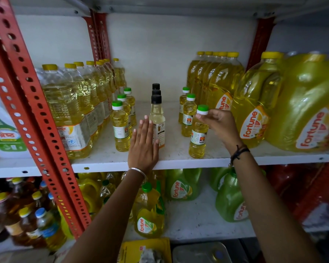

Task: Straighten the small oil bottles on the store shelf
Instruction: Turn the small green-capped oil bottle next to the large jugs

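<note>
A person faces a white store shelf (179, 162) where small oil bottles stand in three short rows between large oil jugs. The right hand (219, 124) pinches the green cap of the front right bottle (198, 133) with closed fingers (199, 117), apparently squaring it up, while the left hand (143, 145) lies open and flat, holding nothing, against the front black-capped bottle (157, 120) in the middle row. Next, the right bottle likely needs nudging back in line with the two behind it; all the bottles look full of yellow or pale oil.
</note>
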Available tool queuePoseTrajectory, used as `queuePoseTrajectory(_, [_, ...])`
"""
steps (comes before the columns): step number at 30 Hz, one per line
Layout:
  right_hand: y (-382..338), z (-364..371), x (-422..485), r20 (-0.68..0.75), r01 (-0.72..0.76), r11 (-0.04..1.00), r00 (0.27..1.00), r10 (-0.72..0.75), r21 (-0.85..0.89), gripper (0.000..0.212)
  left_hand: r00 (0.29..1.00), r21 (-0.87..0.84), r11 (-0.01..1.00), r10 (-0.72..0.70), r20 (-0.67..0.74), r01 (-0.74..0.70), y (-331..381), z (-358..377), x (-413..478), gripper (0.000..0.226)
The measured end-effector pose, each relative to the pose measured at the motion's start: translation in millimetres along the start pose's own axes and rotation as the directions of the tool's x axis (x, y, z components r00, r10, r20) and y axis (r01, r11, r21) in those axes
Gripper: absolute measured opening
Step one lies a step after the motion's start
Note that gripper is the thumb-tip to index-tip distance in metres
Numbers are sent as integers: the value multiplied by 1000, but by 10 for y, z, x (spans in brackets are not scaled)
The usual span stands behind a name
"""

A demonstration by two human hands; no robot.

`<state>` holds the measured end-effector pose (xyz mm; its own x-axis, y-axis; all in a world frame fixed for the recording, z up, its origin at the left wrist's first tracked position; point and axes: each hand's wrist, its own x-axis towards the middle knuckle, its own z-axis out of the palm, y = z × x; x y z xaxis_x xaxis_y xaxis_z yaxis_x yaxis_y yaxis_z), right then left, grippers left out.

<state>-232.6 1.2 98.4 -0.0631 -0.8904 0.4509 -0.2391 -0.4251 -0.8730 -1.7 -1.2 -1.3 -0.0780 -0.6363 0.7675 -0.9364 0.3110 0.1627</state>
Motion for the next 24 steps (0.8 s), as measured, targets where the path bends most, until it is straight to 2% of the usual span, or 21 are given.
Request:
queuePoseTrajectory(14, [11,73,-82,-92,21,1000,996,-23,-23,31,1000,0,1000,1,18,-1,9,-5,-6,60])
queuePoseTrajectory(19, [16,97,-170,-153,-52,997,987,43,-56,51,1000,-40,999,10,21,-9,-10,-71,3,60])
queuePoseTrajectory(21, [-23,126,-245,-278,-13,996,961,-13,-92,55,1000,-41,999,3,7,-3,-81,-120,-25,60])
queuePoseTrajectory(24, [-171,233,-399,-470,234,959,836,-283,-163,49,1000,-21,1000,7,-16,-7,-244,-211,-59,60])
